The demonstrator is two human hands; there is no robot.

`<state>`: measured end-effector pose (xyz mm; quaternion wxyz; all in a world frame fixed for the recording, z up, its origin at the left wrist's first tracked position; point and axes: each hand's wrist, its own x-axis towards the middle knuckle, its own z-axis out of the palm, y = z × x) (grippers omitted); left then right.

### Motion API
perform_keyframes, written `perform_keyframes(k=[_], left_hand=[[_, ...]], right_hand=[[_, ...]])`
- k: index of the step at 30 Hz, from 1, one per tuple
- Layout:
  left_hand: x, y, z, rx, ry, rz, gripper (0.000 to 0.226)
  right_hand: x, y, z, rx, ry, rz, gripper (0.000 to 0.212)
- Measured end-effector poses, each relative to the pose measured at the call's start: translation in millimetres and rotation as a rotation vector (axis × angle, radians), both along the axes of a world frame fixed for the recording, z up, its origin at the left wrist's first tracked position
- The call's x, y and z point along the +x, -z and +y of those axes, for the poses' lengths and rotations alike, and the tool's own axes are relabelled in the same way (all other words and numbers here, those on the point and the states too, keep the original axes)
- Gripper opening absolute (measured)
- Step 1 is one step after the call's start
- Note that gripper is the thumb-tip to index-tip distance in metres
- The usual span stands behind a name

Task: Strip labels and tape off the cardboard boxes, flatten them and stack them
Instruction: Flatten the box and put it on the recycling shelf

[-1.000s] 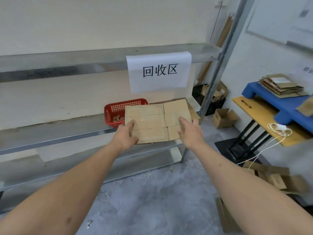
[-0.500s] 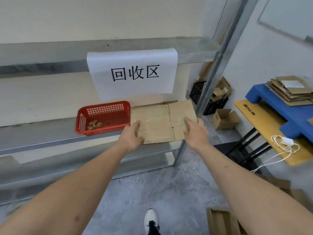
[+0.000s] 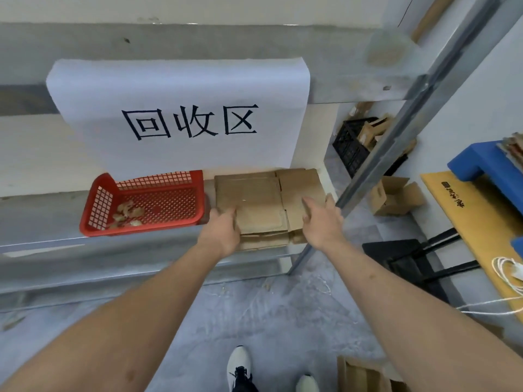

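Observation:
A flattened cardboard box (image 3: 260, 202) lies on top of a low stack of flattened cardboard (image 3: 266, 241) on the metal shelf (image 3: 42, 216), under a white paper sign (image 3: 181, 117). My left hand (image 3: 222, 230) grips the top piece's near left corner, thumb on top. My right hand (image 3: 321, 219) rests on its near right part with the fingers stretched forward. To the left stands a red plastic basket (image 3: 181, 219) holding scraps of torn tape and labels (image 3: 127, 215).
A slanted metal upright (image 3: 396, 137) frames the shelf on the right. Behind it sit a black crate (image 3: 351, 145) with cardboard and an open small box (image 3: 393, 196) on the floor. A blue stool (image 3: 486, 165), a yellow board (image 3: 467, 219) and a white cable (image 3: 503, 267) are at right. More cardboard (image 3: 362, 374) lies by my feet.
I stepped closer to the shelf and both hands carried the flattened box down onto the stack beside the red basket. The basket and sign now look larger.

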<state>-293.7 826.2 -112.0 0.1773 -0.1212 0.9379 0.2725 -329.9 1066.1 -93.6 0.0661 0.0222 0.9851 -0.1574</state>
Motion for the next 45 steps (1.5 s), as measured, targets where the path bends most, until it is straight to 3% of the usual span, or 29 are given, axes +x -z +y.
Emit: perform_keyframes(k=[6, 10, 14, 18, 24, 28, 34, 39, 45], left_hand=[[-1, 27, 18, -0.189, -0.052, 0.090, 0.049], [-6, 37, 25, -0.397, 0.073, 0.237, 0.046], [-12, 38, 31, -0.246, 0.131, 0.227, 0.049], [-15, 37, 31, -0.274, 0.139, 0.191, 0.048], [-24, 24, 28, -0.323, 0.222, 0.098, 0.047], [-21, 8, 21, -0.315, 0.316, 0.048, 0.059], [9, -35, 11, -0.358, 0.334, 0.083, 0.061], [51, -81, 14, -0.347, 0.244, 0.099, 0.064], [122, -148, 21, -0.363, 0.089, 0.202, 0.058]], right_hand=[[-23, 44, 5, -0.011, -0.111, -0.055, 0.051], [-25, 59, 7, 0.034, -0.159, -0.006, 0.049], [-31, 62, 2, 0.076, -0.298, 0.067, 0.053], [-38, 63, -2, 0.072, -0.444, 0.046, 0.057], [-41, 52, -12, 0.081, -0.421, -0.085, 0.053], [-29, 32, -24, 0.083, -0.397, -0.216, 0.055], [6, -16, -41, 0.081, -0.387, -0.251, 0.049], [43, -64, -51, 0.046, -0.469, -0.206, 0.065], [91, -133, -44, 0.055, -0.624, -0.027, 0.064]])
